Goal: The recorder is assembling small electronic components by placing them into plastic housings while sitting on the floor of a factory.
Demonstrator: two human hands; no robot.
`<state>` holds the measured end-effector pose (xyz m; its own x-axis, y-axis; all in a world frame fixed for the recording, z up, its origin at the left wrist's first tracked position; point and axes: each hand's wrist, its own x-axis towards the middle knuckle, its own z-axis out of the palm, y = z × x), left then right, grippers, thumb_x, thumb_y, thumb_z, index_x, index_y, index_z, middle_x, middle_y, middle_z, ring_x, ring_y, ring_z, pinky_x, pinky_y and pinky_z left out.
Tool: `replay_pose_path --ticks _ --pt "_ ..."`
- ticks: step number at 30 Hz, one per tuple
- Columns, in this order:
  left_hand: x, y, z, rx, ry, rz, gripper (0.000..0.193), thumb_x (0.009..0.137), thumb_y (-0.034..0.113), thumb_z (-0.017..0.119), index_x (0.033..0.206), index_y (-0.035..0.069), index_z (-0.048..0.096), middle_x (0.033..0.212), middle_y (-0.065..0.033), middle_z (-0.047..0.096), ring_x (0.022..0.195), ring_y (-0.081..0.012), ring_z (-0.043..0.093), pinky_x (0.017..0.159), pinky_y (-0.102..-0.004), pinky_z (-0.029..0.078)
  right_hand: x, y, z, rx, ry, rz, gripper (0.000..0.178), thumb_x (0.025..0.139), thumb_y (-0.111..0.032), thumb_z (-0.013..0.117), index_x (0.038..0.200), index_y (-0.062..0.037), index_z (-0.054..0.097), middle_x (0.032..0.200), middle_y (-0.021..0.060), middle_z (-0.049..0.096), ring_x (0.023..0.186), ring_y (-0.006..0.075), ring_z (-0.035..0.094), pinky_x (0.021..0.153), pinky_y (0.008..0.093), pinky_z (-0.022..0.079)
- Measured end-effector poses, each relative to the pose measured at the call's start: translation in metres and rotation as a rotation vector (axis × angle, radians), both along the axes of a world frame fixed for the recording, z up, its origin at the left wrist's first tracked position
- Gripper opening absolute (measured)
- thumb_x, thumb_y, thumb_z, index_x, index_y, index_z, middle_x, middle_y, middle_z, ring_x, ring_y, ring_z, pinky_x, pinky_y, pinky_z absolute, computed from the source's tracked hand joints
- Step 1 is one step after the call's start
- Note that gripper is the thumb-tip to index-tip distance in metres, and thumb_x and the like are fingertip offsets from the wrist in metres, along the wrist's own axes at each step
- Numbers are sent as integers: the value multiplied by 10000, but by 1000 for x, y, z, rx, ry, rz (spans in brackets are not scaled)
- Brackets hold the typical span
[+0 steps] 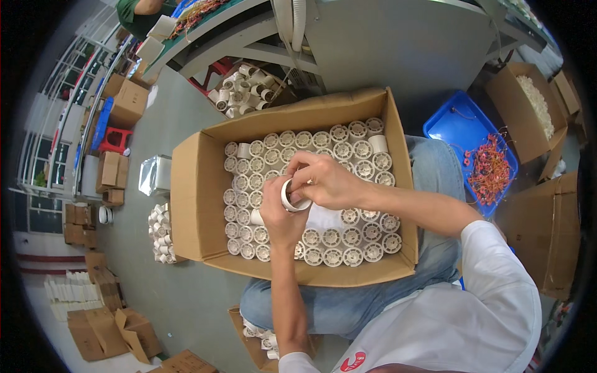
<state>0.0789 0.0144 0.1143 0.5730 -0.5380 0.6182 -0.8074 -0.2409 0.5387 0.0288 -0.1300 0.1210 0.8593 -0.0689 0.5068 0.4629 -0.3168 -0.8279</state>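
Note:
Over the middle of an open cardboard box (186, 193) on my lap, my left hand (278, 214) is closed round a white plastic cylindrical housing (287, 198), its open end tilted up. The fingers of my right hand (329, 181) reach into that open end, pinched together; whatever they hold inside is hidden. Rows of similar white round housings (352, 235) stand upright in the box, their slotted ends facing up. A pale patch (323, 217) shows between the rows, below my right hand.
A blue tray (444, 118) with red and orange wired parts (490, 168) stands at the right. Beyond the box, a carton of loose white cylinders (245, 90) sits under a grey workbench (398, 43). More white pieces (160, 233) lie at the left. A person in green (140, 15) is at the far left.

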Motion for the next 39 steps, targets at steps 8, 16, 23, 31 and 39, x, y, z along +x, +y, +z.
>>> replay_pose_path --ticks 8,16,23,31,39 --pt "10 -3 -13 -138 193 -4 582 567 12 837 1087 42 578 967 -96 624 856 -224 620 747 -318 504 -10 -10 26 -258 94 -76 164 773 -49 676 935 -31 700 1004 131 621 886 272 633 769 381 510" --pt "19 -4 -43 -260 335 -93 837 600 25 844 1299 29 384 1220 -120 499 1054 -189 551 874 -304 483 -6 -5 20 -459 -74 -87 576 663 -130 762 1198 -92 553 1087 144 606 1015 337 591 838 390 509" --pt "28 -11 -80 377 295 -82 693 616 98 785 1221 10 458 1191 -215 467 1072 -388 503 908 -474 418 16 -126 105 141 -557 -690 397 788 -45 675 1153 -24 522 967 107 625 866 194 639 732 311 520" --pt "4 -21 -117 976 144 -98 484 732 41 649 1179 88 469 1267 -237 422 1111 -385 510 892 -474 446 147 -281 160 -173 -530 -1076 568 824 -215 650 1294 15 429 1155 291 547 1084 448 518 947 453 415" --pt "1 -23 -123 891 151 -144 436 717 -10 636 1118 72 488 1245 -257 424 1029 -409 543 821 -486 495 186 -300 147 -447 -176 -874 704 852 -370 566 1390 -4 297 1178 320 543 1138 449 507 957 519 404"
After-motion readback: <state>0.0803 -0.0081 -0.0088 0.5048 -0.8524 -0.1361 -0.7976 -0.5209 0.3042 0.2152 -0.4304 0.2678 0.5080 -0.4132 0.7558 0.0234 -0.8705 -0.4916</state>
